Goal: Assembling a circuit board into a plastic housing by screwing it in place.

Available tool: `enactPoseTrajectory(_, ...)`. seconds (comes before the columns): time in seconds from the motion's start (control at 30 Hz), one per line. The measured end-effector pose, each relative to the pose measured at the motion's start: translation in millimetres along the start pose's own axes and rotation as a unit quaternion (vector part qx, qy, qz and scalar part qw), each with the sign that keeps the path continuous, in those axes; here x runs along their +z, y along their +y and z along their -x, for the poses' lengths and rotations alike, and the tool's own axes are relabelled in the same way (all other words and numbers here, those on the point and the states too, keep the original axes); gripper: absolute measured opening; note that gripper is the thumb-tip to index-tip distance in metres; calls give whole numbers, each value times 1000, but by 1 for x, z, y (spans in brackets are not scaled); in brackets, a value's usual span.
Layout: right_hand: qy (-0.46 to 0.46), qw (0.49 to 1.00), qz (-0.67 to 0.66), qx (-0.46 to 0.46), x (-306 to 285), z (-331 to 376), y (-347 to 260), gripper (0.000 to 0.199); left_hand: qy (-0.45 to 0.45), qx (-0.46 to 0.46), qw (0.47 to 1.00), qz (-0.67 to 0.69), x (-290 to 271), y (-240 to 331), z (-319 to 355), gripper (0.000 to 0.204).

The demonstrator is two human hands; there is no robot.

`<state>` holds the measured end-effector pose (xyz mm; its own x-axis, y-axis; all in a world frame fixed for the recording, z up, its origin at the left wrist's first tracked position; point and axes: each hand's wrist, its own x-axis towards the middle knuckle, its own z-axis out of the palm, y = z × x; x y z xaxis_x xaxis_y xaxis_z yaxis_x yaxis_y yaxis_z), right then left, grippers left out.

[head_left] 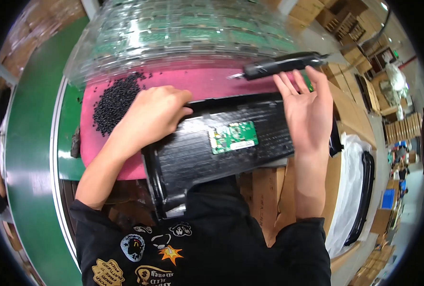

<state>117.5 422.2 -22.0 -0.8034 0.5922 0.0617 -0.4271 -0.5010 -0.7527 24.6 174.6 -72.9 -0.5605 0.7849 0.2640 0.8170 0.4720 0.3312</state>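
Note:
A large black plastic panel [178, 157] lies in front of me, its near left corner reaching toward my body. On it rests a green circuit board [234, 137] with a white label strip. My left hand [162, 112] is closed at the panel's far left edge, its fingertips partly hidden. My right hand [309, 107] is above the panel's right end, palm turned up and fingers spread. Just beyond those fingertips is a black electric screwdriver [283, 66], its bit pointing left; I see no grip around it. A pile of small black screws [116, 102] spreads left of my left hand.
Clear plastic trays [173, 35] holding green boards are stacked at the back. A pink mat [202, 78] covers the work surface. Along the left runs a green conveyor belt [33, 167]. Cardboard boxes [269, 195] and a white-wrapped black part [362, 200] are at the right.

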Motion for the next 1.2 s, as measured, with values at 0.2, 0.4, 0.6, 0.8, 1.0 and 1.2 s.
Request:
enactPoseTrajectory(0.2,-452,676,463,-352,37,107,-42,37,157,-32,986,41,-31,34,28,12)
enactPoseTrajectory(0.4,-347,637,523,-447,19,162,-64,33,518,-147,843,-9,-50,18,144,16)
enactPoseTrajectory(0.6,-164,661,472,-559,27,188,-33,24,644,-389,638,164,-73,-54,255,60)
enactPoseTrajectory(0.8,43,629,386,-673,-23,132,-103,17,640,-310,546,443,-113,-161,329,35)
enactPoseTrajectory(1.0,-51,374,735,-563,-206,51,-203,37,735,-448,412,299,-110,-168,309,77)
enactPoseTrajectory(1.2,318,276,906,-41,-479,63,-312,54,745,-473,419,214,-76,-223,371,81)
